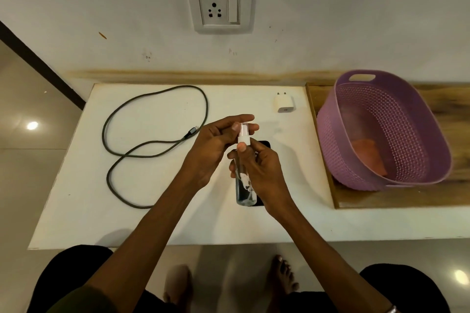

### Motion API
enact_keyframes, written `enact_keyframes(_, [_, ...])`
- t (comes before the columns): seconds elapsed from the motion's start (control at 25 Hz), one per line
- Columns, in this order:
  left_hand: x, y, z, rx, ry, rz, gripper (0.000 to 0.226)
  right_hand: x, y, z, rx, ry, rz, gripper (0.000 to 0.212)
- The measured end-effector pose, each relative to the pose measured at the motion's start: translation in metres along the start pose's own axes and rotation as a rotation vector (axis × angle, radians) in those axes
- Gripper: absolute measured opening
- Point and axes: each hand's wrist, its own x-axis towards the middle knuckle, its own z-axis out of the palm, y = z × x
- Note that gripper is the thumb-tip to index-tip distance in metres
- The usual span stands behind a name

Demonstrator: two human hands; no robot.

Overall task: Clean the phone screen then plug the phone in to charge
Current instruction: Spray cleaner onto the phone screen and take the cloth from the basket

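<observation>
- head view, looking down at a white table [84, 211] set against a white wall.
- right hand [259, 173] is closed around the body of a clear spray bottle [244, 185], thumb pressed near the neck; the bottle is held over the middle of the table, tilted so its cap points toward 12 o'clock.
- left hand [216, 145] is curled, its fingers pinched on the bottle's white cap [244, 132].
- phone [265, 145] lies flat and dark on the table directly under both hands; only slivers of it show beside the right hand and under the bottle's base.
- dark charging cable [155, 124] lies in loose loops at 9 to 10 o'clock from the hands, one plug end just beside the left hand.
- white charger plug [283, 103] sits on the table at 1 o'clock from the hands, apart from the cable.
- wall socket [220, 7] with a switch is at 12 o'clock, nothing plugged in.
- purple basket [427, 150] stands at 3 o'clock on a wooden board, with an orange cloth [368, 157] inside it.
</observation>
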Motion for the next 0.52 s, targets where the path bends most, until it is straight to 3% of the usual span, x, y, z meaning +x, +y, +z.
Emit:
enact_keyframes(0.2, [-0.0008,0.0004,0.0004,-0.041,0.145,-0.015,0.039,-0.0019,-0.0004,0.0022,-0.052,-0.007,-0.046,0.019])
enact_keyframes(0.4, [-0.0015,0.0007,-0.0031,-0.038,-0.005,-0.056,0.029,0.0004,0.0012,0.0029,-0.026,0.006,-0.015,0.030])
enact_keyframes(0.52, [-0.0026,0.0059,-0.0021,-0.031,0.046,0.006,0.037,0.0011,0.0000,0.0051,-0.064,0.030,-0.059,0.029])
